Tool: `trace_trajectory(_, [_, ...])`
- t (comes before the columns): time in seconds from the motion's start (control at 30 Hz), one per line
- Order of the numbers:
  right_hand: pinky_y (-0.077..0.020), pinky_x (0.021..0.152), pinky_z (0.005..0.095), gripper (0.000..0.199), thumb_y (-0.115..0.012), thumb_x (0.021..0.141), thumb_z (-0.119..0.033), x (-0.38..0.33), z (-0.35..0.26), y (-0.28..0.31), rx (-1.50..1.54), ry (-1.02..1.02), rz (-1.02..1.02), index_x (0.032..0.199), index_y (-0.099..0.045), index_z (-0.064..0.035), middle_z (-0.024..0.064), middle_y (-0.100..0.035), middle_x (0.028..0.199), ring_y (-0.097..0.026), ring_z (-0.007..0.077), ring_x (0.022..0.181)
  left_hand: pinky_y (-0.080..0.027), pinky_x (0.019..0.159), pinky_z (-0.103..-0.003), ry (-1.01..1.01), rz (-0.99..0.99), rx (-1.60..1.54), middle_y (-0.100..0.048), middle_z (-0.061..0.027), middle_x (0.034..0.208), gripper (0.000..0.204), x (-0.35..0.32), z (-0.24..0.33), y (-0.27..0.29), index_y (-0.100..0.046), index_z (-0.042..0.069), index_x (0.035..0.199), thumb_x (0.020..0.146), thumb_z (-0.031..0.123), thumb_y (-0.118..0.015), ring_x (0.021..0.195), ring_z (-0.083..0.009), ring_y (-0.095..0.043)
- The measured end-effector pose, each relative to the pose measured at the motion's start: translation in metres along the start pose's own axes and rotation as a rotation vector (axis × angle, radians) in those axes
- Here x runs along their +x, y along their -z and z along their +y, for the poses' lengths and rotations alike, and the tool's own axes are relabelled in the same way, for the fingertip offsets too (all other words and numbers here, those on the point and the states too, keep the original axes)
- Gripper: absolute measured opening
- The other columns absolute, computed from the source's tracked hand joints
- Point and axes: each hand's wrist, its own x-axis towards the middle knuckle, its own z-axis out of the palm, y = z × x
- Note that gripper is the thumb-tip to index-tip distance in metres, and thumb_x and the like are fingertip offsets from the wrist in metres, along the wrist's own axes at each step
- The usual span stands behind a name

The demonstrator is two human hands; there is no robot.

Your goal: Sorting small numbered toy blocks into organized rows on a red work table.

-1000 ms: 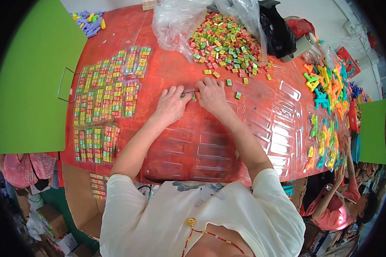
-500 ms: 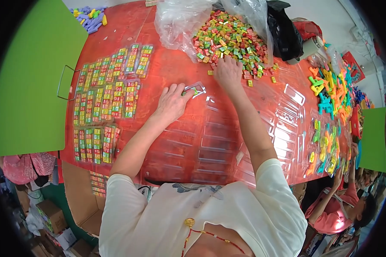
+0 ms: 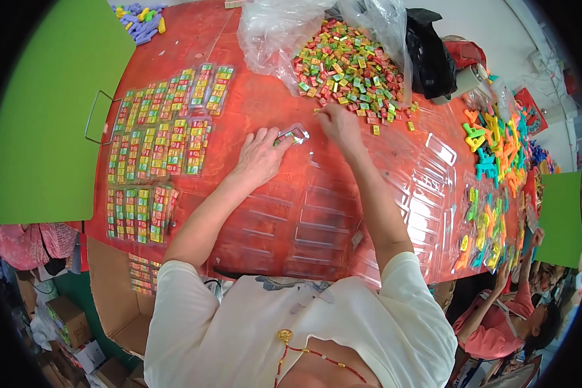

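My left hand (image 3: pixel 260 154) rests on the red table, its thumb and fingers closed on the near-left end of a small clear plastic tray (image 3: pixel 297 134). A few coloured pieces show inside that tray beside the thumb. To its right, my right hand (image 3: pixel 341 129) is curled with its fingertips pinched together, just in front of a heap of small red, yellow and green candy-like packets (image 3: pixel 362 77). A small yellow piece shows at those fingertips; whether it is gripped or lies on the table, I cannot make out.
Rows of filled clear trays (image 3: pixel 152 149) lie at the left, before a green board (image 3: pixel 45 123). Empty clear trays (image 3: pixel 323 220) cover the near middle and right. Colourful plastic toy pieces (image 3: pixel 495 145) are piled far right, where a co-worker (image 3: pixel 504 317) works. A clear bag (image 3: pixel 275 39) lies behind.
My right hand has drawn back from the edge of the heap toward me and slightly left, its fingers now pinched. My left hand stays on the small tray.
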Motion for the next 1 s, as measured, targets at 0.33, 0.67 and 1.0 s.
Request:
trace_trajectory(0.33, [-0.0488, 0.079, 0.051, 0.027, -0.06, 0.089, -0.034, -0.006, -0.031, -0.007, -0.231, 0.014, -0.316, 0.092, -0.071, -0.0091, 0.0145, -0.07, 0.087, -0.069, 0.0325, 0.085, -0.043, 0.081, -0.043, 0.02, 0.079, -0.084, -0.056, -0.0096, 0.108, 0.035, 0.001, -0.006, -0.008, -0.063, 0.011, 0.121, 0.086, 0.012, -0.062, 0.102, -0.029, -0.052])
trace_trajectory(0.67, [-0.0455, 0.088, 0.051, 0.027, -0.061, 0.088, -0.036, -0.01, -0.044, -0.016, -0.322, 0.035, -0.417, 0.097, -0.072, -0.0126, 0.0107, -0.07, 0.096, -0.067, 0.0279, 0.097, -0.046, 0.092, -0.038, 0.305, 0.169, -0.679, -0.062, -0.0115, 0.115, 0.039, 0.002, -0.029, -0.006, -0.055, 0.004, 0.129, 0.091, 0.01, -0.06, 0.107, -0.0272, -0.059])
trace_trajectory(1.0, [-0.0448, 0.088, 0.0454, 0.049, -0.066, 0.073, -0.012, -0.026, -0.047, -0.022, -0.323, 0.482, -0.232, 0.121, -0.061, -0.0145, 0.0053, -0.059, 0.112, -0.058, 0.026, 0.106, -0.048, 0.095, -0.042, 0.261, 0.111, -0.55, -0.061, -0.0162, 0.121, 0.041, -0.018, -0.056, 0.011, -0.056, 0.007, 0.13, 0.089, 0.014, -0.058, 0.114, -0.0337, -0.059])
